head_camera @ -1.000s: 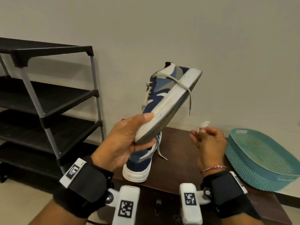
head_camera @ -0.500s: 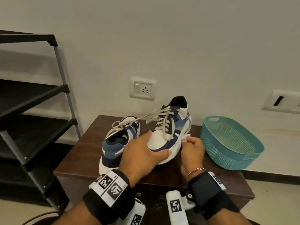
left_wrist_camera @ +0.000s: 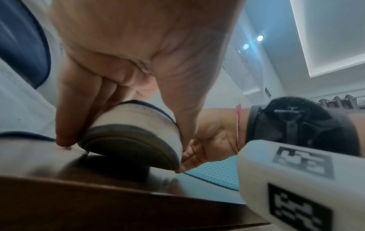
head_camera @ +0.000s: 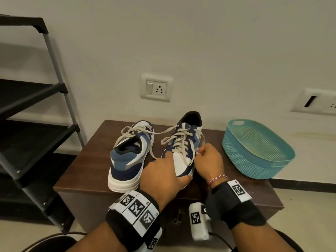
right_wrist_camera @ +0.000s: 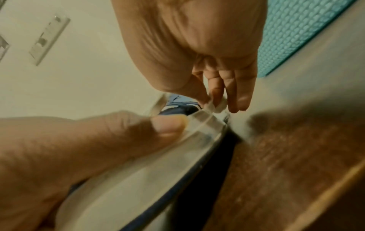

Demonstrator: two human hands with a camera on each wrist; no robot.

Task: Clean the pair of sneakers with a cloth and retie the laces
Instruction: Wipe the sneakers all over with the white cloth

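Two blue, navy and white sneakers stand on the brown table [head_camera: 87,160]. The left sneaker [head_camera: 127,160] has its heel toward me. The right sneaker [head_camera: 183,140] points its toe at me, and my left hand [head_camera: 163,177] grips that toe [left_wrist_camera: 134,129] with fingers on one side and thumb on the other. My right hand [head_camera: 207,160] is at this sneaker's right side and pinches a small white cloth [right_wrist_camera: 219,106] against the sole edge. The beige laces [head_camera: 174,140] lie loose and untied, one strand running across to the left sneaker.
A teal mesh basket [head_camera: 254,150] sits at the table's right end, close to my right hand. A black shoe rack [head_camera: 27,106] stands on the left. A wall socket [head_camera: 156,90] is behind the sneakers.
A second ago my left hand held the sneaker up, sole toward me. It now stands on the table beside the other, and my right hand has moved in to its side with the cloth.
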